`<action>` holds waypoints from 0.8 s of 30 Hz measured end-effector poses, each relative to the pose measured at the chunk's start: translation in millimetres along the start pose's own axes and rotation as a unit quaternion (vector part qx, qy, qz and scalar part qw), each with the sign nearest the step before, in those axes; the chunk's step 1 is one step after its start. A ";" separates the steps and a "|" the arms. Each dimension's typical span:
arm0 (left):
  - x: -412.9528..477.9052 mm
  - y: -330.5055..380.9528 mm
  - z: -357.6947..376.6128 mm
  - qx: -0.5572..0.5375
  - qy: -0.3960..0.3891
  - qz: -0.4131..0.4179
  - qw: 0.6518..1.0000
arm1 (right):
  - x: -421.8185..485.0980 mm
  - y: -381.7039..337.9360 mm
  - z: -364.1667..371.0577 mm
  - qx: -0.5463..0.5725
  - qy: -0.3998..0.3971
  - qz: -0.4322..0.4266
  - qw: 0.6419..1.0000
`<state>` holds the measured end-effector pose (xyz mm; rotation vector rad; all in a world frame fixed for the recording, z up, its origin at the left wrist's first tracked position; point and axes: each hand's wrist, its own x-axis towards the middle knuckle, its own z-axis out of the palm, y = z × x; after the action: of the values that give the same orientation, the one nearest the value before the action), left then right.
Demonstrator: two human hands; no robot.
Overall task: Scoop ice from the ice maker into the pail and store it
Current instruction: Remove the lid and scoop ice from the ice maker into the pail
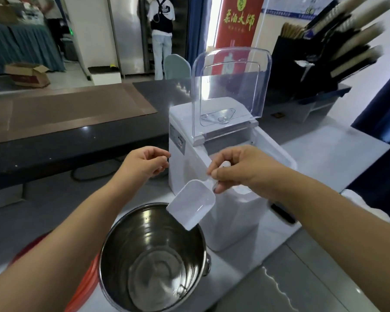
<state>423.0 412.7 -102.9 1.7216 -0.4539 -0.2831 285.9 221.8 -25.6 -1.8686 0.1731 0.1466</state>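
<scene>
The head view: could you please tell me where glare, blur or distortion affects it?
In the head view, glare streaks the steel inner wall of the pail; blur smears the knife block at upper right, while the scoop is sharp; wide-angle distortion makes the steel door in the background lean.

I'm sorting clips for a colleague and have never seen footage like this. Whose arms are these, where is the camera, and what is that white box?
No machine works here. A person wears one wide camera on the head, so you look down along their own bare arms. The right hand pinches the handle of a white plastic scoop, held above the rim of a steel pail that shows no ice inside. The left hand hovers loosely curled, holding nothing. The white box is the ice maker, its clear lid swung up. Both stand on a pale counter; a knife block stands far right.
</scene>
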 end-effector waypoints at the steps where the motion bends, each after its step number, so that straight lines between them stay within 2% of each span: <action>1: 3.0 1.4 4.7 -0.004 0.008 0.002 1.000 | -3.0 1.0 -11.2 0.021 0.020 -0.011 1.000; 6: 18.7 13.6 29.6 -0.009 0.054 0.025 0.998 | -9.8 2.6 -69.1 0.146 0.149 -0.074 0.975; 11: 33.0 30.3 52.0 -0.017 0.120 0.068 0.990 | -7.1 1.9 -120.5 0.124 0.250 -0.104 0.955; 13: 37.1 34.9 56.9 -0.008 0.140 0.098 0.985 | -3.1 6.1 -134.2 0.063 0.278 -0.100 0.953; 16: 37.6 40.0 61.4 0.007 0.151 0.139 0.979 | 6.3 15.5 -143.2 -0.107 0.308 -0.092 0.941; 20: 35.4 48.8 65.7 0.028 0.138 0.184 0.973 | 18.3 18.9 -139.5 -0.319 0.303 -0.106 0.892; 24: 39.1 54.4 68.8 0.061 0.119 0.195 0.972 | 22.4 13.6 -133.4 -0.427 0.271 -0.146 0.850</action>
<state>420.5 326.3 -61.0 1.7152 -0.6280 0.2367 307.0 89.4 -2.7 -2.7666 0.2274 -0.6268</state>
